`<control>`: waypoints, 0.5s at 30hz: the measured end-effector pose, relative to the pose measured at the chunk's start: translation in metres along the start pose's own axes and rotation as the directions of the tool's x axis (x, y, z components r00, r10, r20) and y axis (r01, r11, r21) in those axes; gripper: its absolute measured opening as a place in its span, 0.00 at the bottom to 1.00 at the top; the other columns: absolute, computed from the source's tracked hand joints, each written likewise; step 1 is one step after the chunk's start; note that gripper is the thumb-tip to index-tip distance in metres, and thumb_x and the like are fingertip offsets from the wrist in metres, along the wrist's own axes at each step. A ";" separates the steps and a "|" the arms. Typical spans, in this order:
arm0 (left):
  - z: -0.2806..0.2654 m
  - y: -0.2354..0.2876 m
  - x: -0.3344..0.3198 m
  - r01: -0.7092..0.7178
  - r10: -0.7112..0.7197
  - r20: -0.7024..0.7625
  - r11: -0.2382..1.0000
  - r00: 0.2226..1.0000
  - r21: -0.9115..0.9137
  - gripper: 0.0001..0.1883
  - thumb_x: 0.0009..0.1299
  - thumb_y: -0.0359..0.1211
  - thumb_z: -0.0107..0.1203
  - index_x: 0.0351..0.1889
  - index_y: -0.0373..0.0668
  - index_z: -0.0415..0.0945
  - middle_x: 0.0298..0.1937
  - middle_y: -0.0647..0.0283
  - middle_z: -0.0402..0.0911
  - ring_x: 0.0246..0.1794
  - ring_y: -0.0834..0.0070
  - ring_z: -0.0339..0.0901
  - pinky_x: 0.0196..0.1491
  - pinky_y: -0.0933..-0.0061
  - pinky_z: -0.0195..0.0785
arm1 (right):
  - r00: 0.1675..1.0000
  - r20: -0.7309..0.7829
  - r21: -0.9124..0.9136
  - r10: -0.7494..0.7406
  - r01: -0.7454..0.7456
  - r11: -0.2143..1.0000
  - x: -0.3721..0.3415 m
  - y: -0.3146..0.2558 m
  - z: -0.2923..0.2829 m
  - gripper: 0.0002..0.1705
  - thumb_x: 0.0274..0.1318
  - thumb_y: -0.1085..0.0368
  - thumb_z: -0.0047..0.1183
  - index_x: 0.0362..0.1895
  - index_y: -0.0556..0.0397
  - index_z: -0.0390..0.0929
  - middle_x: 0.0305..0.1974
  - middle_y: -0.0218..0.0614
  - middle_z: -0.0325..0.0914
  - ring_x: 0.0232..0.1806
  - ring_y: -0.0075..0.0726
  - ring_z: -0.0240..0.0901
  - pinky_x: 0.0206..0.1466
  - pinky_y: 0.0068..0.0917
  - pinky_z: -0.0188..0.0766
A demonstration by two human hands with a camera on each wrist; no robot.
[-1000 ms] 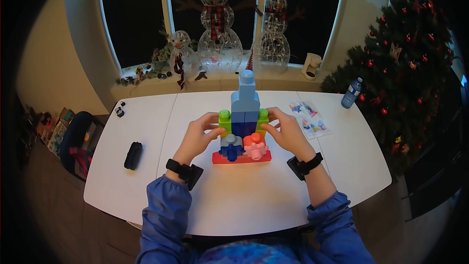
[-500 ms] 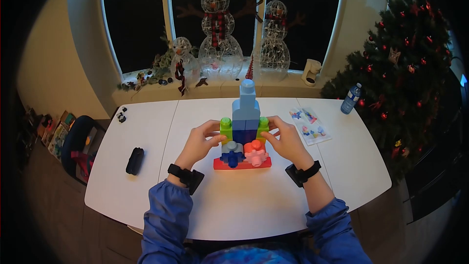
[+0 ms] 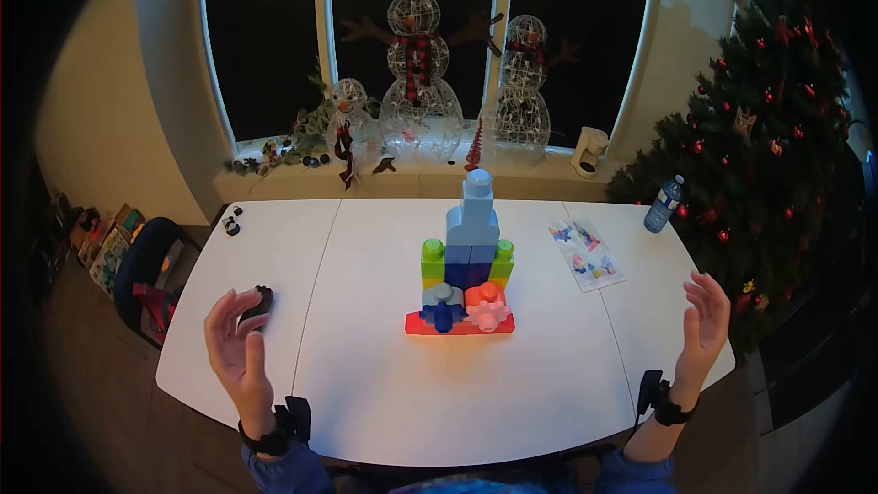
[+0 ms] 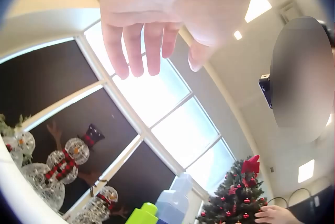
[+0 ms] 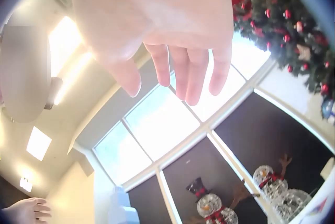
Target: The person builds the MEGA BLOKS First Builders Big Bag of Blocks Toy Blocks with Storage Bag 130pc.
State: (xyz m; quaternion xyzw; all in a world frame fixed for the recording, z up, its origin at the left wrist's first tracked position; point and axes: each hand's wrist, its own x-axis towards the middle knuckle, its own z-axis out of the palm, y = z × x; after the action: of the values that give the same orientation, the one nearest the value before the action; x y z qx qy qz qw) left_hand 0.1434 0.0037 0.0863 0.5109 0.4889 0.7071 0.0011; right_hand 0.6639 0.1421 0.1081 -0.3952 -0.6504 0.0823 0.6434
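Note:
A tower of toy building blocks (image 3: 470, 252) stands upright on the white table in the head view. It has light blue blocks on top, green and yellow ones at the sides, and a long red base (image 3: 459, 329). In front sit a dark blue gear (image 3: 444, 312) and a pink gear (image 3: 489, 311). My left hand (image 3: 240, 348) is raised at the left, apart from the tower, fingers loosely bent and holding nothing. Across the table, my right hand (image 3: 704, 325) is raised too, its fingers relaxed. Both wrist views show bare palms with nothing in them.
Behind my left hand lies a black case (image 3: 259, 304), partly hidden. A printed sheet (image 3: 588, 256) and a water bottle (image 3: 664, 204) are at the table's right. Small dark objects (image 3: 232, 221) lie at the far left. A decorated tree (image 3: 759, 155) stands beyond the right edge.
Both hands have let go of the tower's sides and moved far apart, left hand to the left and right hand to the right. The tower stays standing; the head view has tilted slightly.

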 end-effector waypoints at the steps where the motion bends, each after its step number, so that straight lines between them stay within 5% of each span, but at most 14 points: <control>1: -0.010 0.001 -0.005 -0.007 0.011 -0.074 0.998 0.997 0.054 0.26 0.79 0.37 0.57 0.72 0.37 0.67 0.62 0.53 0.79 0.64 0.64 0.76 0.61 0.62 0.74 | 0.996 -0.084 -0.032 -0.016 0.014 0.999 -0.006 0.011 -0.020 0.27 0.71 0.59 0.58 0.68 0.57 0.73 0.65 0.44 0.78 0.63 0.38 0.76 0.69 0.37 0.67; 7: -0.049 0.009 -0.011 -0.010 0.093 -0.332 0.970 0.939 0.243 0.20 0.83 0.34 0.48 0.70 0.37 0.70 0.61 0.54 0.80 0.62 0.66 0.77 0.57 0.63 0.74 | 0.919 -0.382 -0.185 -0.101 0.030 0.982 -0.013 0.009 -0.075 0.20 0.76 0.64 0.50 0.66 0.59 0.74 0.62 0.44 0.79 0.60 0.35 0.77 0.67 0.33 0.69; 15: -0.063 0.007 -0.009 0.030 0.092 -0.445 0.965 0.891 0.261 0.19 0.84 0.35 0.47 0.68 0.37 0.71 0.60 0.57 0.80 0.61 0.70 0.77 0.57 0.66 0.72 | 0.924 -0.373 -0.152 -0.081 0.025 0.988 -0.012 0.017 -0.067 0.19 0.77 0.63 0.51 0.64 0.58 0.75 0.60 0.44 0.81 0.57 0.33 0.79 0.63 0.31 0.71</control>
State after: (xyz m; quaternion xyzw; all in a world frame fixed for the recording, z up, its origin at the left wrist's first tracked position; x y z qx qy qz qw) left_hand 0.1052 -0.0477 0.0847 0.3355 0.5560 0.7360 -0.1913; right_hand 0.7301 0.1191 0.0992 -0.4313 -0.5290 -0.0602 0.7284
